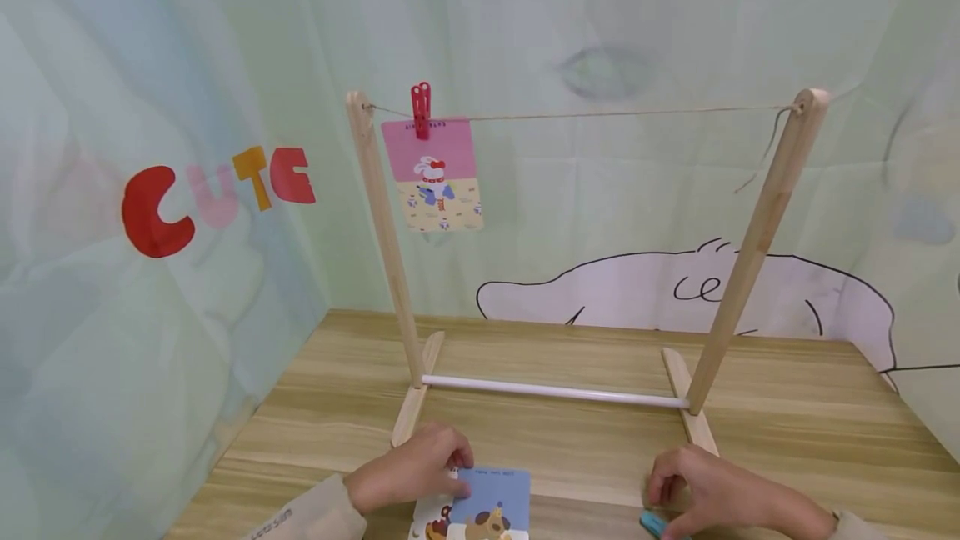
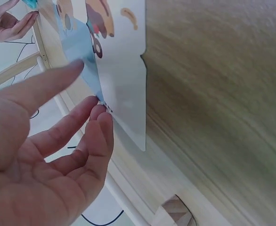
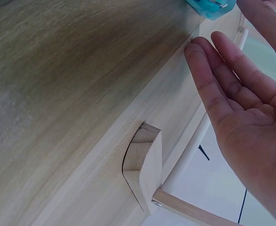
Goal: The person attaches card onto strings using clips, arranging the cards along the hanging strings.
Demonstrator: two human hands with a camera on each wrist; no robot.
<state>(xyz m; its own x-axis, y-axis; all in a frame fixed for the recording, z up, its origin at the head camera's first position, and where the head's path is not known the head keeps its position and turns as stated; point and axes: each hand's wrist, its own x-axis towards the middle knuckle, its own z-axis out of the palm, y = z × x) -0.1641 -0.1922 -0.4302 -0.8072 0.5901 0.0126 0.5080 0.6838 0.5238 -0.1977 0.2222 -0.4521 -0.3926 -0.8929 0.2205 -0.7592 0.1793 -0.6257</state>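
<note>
My left hand (image 1: 412, 469) is at two overlapping picture cards on the table. Its thumb lies over the blue card (image 1: 491, 486), which shows a brown-eared puppy, and its fingertips meet the cards' edge in the left wrist view. Partly under the blue one lies a white card (image 2: 124, 75). To the right, my right hand (image 1: 712, 486) reaches down with thumb and fingers apart. A teal clip (image 3: 211, 7) lies on the table by its thumb, cut off by the frame edge in the right wrist view.
Behind the hands stands a wooden frame (image 1: 757, 248) with a string (image 1: 600, 114) across its top and a white bar (image 1: 555, 390) low down. A red clip (image 1: 422, 111) holds a pink and yellow card (image 1: 438, 190) on the string's left. A printed curtain (image 1: 600, 198) hangs behind.
</note>
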